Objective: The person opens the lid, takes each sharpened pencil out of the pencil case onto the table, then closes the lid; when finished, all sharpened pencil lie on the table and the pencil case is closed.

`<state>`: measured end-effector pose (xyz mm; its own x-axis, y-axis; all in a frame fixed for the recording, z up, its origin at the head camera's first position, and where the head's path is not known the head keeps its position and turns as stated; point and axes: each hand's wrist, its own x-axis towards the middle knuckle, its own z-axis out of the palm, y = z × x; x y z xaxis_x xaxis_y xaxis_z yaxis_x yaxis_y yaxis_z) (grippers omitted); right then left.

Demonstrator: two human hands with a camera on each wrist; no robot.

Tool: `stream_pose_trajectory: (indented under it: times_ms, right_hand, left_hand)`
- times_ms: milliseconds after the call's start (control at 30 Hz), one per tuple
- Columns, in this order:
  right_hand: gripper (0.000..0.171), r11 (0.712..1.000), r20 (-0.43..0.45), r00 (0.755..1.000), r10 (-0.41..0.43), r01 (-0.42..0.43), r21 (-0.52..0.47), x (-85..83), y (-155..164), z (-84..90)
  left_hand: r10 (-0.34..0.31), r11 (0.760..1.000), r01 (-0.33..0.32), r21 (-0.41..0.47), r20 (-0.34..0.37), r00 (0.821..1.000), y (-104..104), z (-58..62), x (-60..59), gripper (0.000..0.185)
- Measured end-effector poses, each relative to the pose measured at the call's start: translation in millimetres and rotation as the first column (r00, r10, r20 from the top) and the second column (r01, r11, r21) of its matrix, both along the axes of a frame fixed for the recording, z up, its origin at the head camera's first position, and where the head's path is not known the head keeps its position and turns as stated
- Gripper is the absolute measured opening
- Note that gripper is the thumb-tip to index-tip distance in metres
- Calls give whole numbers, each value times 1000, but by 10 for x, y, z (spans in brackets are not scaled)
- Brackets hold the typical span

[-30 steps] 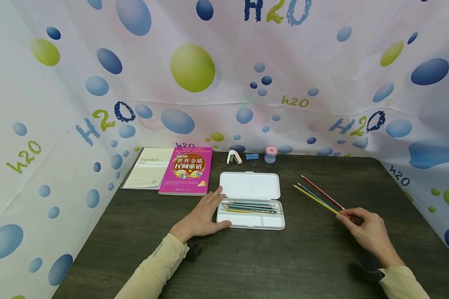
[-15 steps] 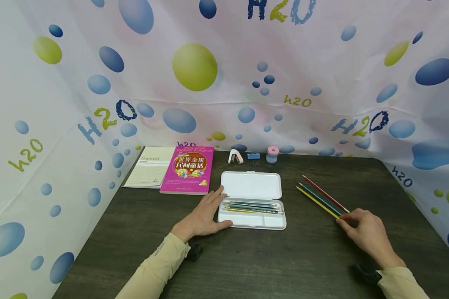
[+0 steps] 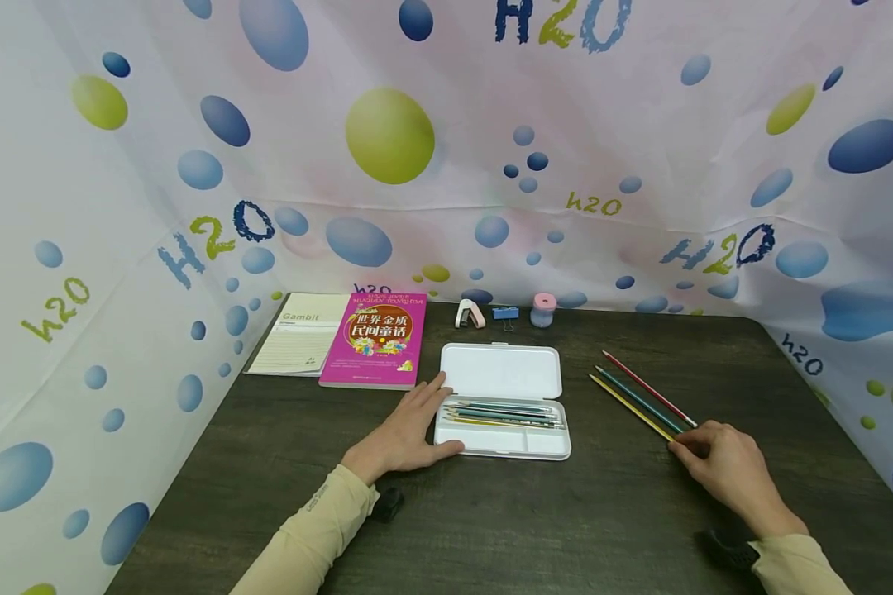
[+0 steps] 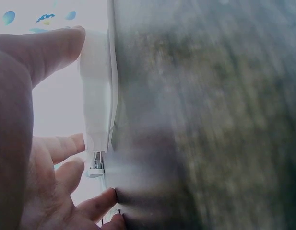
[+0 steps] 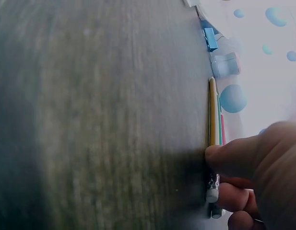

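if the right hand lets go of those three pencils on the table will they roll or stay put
The three pencils are thin and stiff, lying flat on the level table, so they probably stay put. Nudged sideways, they may roll. The right hand pinching the eraser ends probably feels little weight.

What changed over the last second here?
The right hand lowered the three pencils from a raised tilt down flat onto the table, still pinching their ends. The left hand stayed against the open pencil case; the books stayed put.
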<state>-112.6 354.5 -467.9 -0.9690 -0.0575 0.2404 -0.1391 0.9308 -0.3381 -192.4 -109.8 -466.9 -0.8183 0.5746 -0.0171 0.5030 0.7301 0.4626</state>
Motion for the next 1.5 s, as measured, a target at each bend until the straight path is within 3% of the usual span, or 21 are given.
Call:
stream_pose_trajectory:
  times_ms: [233,467,767,867,1067,1233,1500]
  right_hand:
    - [4,1000,-21,1000,0,0,-15,5,14,-28]
    - [7,999,-117,993,21,-25,-30,-52,-38,6]
    - [13,981,-155,978,139,-157,-110,-214,-357,84]
    - [20,958,-168,958,234,-257,-131,-286,-537,87]
    - [25,878,-223,876,429,-462,-126,-401,-923,90]
    - [21,844,-203,833,514,-534,-55,-452,-1186,100]
    - [20,869,-124,860,495,-489,77,-508,-1348,76]
  left_hand:
    - [-6,1000,6,-2,-1,1000,10,23,-5,93]
    - [-8,1000,8,-4,5,1000,20,33,-11,94]
    - [-10,1000,10,-12,2,1000,11,38,-27,94]
    - [-4,1000,3,-15,0,1000,8,35,-30,94]
    - [2,1000,-2,-11,8,1000,10,14,-18,94]
    - [13,1000,-13,-1,28,1000,-1,11,13,94]
    - [2,1000,-2,-1,7,1000,8,0,-5,93]
